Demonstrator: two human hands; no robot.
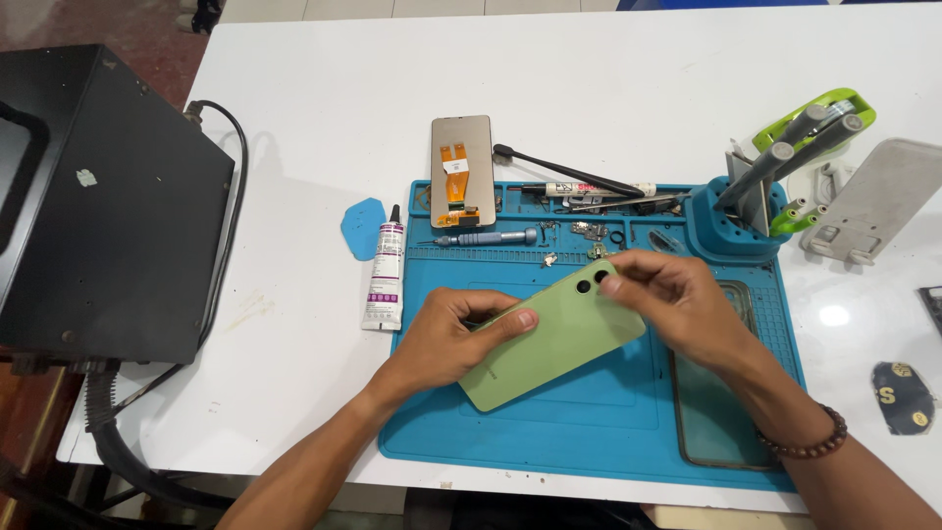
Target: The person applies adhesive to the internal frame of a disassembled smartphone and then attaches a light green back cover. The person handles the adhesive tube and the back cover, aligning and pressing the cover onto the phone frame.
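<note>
Both hands hold a green phone over the blue mat
Left hand (453,334) grips the phone (559,334) at its near-left edge; right hand (677,299) pinches its far end by the cameras, above the mat (589,422)

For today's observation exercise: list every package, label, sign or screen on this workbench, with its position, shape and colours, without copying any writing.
Glue tube: left of the blue mat, upright white tube, black nozzle, purple-printed label.
Phone screen panel: above the mat's top-left corner, face down, tan rectangle, orange ribbon cable.
Labelled pen-like tool: mat's top tray, slim, white label.
Black sticker: far right, rounded, yellow marks.
</note>
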